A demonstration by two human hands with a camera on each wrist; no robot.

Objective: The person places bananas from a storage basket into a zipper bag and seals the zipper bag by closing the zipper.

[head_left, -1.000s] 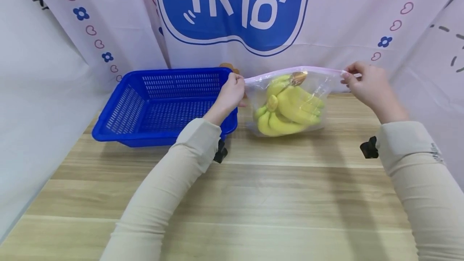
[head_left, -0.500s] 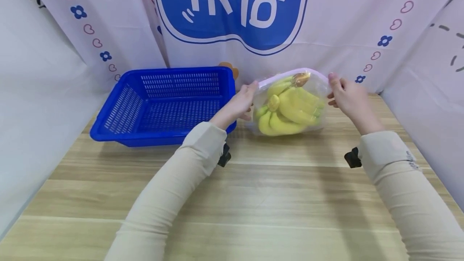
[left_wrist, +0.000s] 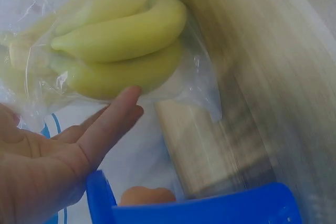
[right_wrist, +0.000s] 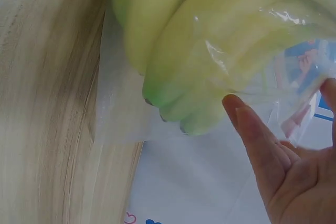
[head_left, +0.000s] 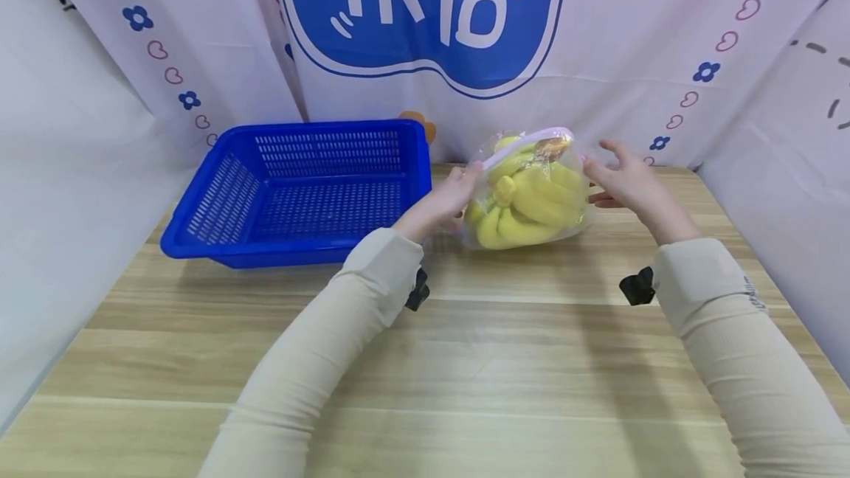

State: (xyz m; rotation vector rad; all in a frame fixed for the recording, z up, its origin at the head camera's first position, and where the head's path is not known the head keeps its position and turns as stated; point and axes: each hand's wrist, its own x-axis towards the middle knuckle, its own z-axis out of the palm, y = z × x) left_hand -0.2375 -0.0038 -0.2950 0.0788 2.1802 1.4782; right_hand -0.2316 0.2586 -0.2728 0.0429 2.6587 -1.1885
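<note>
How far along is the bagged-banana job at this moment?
Done: the bananas sit inside the clear bag on the table. In hand: the left hand and right hand, fingers straight, flank the bag's sides. Left, as it looks: the bag is outside the blue basket, which looks empty.

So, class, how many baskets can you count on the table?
1. The blue basket sits on the left part of the wooden table, beside the clear bag of bananas that the left hand and right hand flank. None seems hidden.
</note>
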